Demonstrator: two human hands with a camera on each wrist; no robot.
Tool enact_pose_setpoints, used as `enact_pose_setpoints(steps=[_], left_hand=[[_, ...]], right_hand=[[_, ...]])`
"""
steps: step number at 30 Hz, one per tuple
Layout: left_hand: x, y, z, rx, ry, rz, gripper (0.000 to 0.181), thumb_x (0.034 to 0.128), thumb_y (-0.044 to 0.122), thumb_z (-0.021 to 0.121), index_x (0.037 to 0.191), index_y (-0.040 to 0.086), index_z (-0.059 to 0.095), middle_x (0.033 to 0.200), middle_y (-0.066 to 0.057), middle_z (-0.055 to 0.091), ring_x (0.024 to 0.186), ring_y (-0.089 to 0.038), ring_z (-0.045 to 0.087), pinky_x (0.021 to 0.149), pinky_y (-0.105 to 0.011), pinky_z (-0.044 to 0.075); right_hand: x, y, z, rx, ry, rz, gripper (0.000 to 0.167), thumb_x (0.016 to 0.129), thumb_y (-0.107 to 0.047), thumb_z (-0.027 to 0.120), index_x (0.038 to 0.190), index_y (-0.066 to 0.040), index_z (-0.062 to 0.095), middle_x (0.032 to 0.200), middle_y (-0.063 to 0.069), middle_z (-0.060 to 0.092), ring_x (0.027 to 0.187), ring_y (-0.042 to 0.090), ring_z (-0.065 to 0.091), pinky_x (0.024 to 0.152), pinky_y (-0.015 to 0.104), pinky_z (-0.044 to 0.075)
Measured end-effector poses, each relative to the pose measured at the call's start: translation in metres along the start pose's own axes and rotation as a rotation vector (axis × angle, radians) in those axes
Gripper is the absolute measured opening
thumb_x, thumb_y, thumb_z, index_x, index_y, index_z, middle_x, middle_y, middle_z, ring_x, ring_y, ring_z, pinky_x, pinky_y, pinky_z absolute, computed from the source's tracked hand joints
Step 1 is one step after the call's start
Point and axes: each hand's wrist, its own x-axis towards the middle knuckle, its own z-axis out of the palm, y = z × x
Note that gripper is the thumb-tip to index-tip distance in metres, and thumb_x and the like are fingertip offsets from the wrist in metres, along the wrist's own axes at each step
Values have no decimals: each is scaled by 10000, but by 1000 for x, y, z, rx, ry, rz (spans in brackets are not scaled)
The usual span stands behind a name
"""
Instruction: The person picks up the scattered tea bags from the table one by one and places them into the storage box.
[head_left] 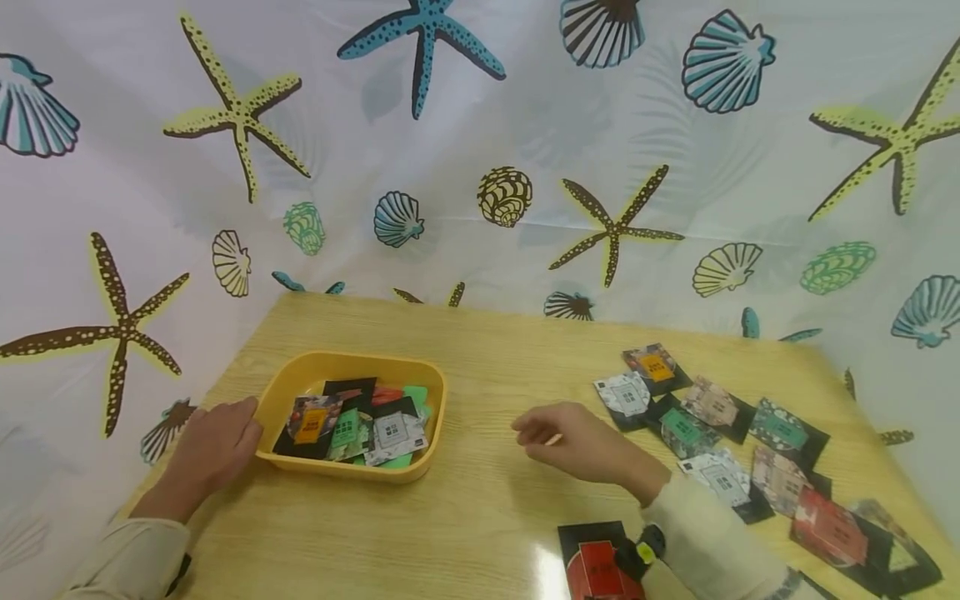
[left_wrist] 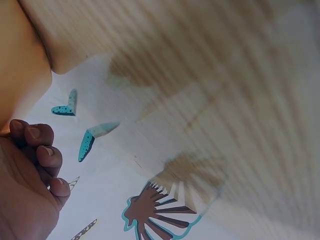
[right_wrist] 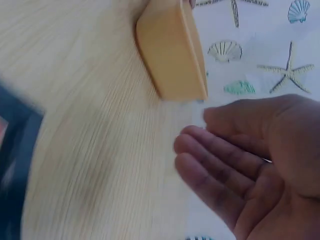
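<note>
Head view: my left hand (head_left: 213,446) rests against the near-left rim of a yellow, rounded rectangular plastic bin (head_left: 352,472), its fingers bent, though I cannot tell whether they clamp the rim or only touch it. My right hand (head_left: 581,442) holds nothing, hovering to the bin's right and apart from it, fingers loosely bent with the palm visible. Flat black packets with pictured labels (head_left: 390,433) overlap in the bin, just right of my left hand, with plain green pieces under them. To the right of my right hand, a staggered spread of similar black packets with coloured labels (head_left: 720,479) lies on the pale wood-grain table (head_left: 337,533). Beneath my right wrist lies a black packet with a red label (head_left: 597,558), partly covered by a black wrist strap (head_left: 652,537) and cut off below; my cream right sleeve (head_left: 712,533) runs across between it and the spread. Beyond both hands hangs a white cloth printed with starfish and shells (head_left: 480,92). The left-wrist view shows only a stretch of bin wall; the right-wrist view has a blurred dark corner at its left edge. Small characters mark the label panels, too tiny to read.
</note>
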Motion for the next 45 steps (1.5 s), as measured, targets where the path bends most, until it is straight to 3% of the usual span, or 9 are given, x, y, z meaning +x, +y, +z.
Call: enact_pose_setpoints(steps=[5,11,17,22,27,31,36,40,45], left_hand=[[0,-4,-3,21,18,13,255,959,99,376,707,140,368,602,7,317,547,-151,264,618,-337,205],[-1,-4,-3,11,-10,-2,244,966,112,368,723,135,377,611,1,331,560,-159,287,621,-340,216],[0,-3,-3,18,8,7,253,972,112,364,720,134,377,611,1,333,556,-157,285,619,-337,212],[3,0,-5,30,18,17,262,973,108,369,712,135,376,606,6,330,551,-153,287,614,-334,213],[4,1,-7,44,12,16,253,965,110,379,714,133,380,605,4,335,555,-160,300,607,-334,219],[6,0,-7,51,10,22,249,962,112,385,713,132,376,601,-2,335,552,-163,298,606,-336,220],[5,0,-6,28,-17,12,238,965,120,370,728,129,377,612,-6,345,569,-165,317,630,-350,230],[3,1,-4,16,-17,8,242,966,118,371,725,134,379,610,-2,344,565,-161,314,631,-342,223],[2,1,-2,14,-23,-3,238,971,124,375,733,139,392,615,3,356,574,-157,327,637,-343,227]], right_hand=[[-47,14,-9,-109,-65,59,356,907,-97,676,1246,3,635,1191,153,694,1024,260,682,824,342,580],[-77,28,5,-321,-88,33,431,794,-117,802,1201,-84,663,1156,42,681,1016,217,660,855,366,557],[-86,40,19,-305,-113,-7,610,730,-136,848,1290,-123,608,1227,-3,569,1034,109,577,875,300,541],[-89,45,21,-333,-102,33,693,677,-235,887,1299,-159,593,1091,-70,546,906,29,500,784,267,503],[-88,49,22,-340,-54,83,502,667,-333,884,1076,-183,634,903,-122,531,804,14,463,716,262,458],[-82,46,22,-350,8,113,284,781,-356,812,889,-196,604,772,-121,472,689,-1,398,612,219,366],[-67,36,16,-233,19,81,154,948,-261,653,854,-144,620,714,-95,544,617,-23,417,558,204,384],[-49,26,9,19,31,54,164,985,-205,598,912,-65,642,747,-6,659,583,-18,491,536,211,454],[-18,10,13,392,99,128,227,982,-144,594,1052,67,637,847,150,729,561,49,584,540,254,531]])
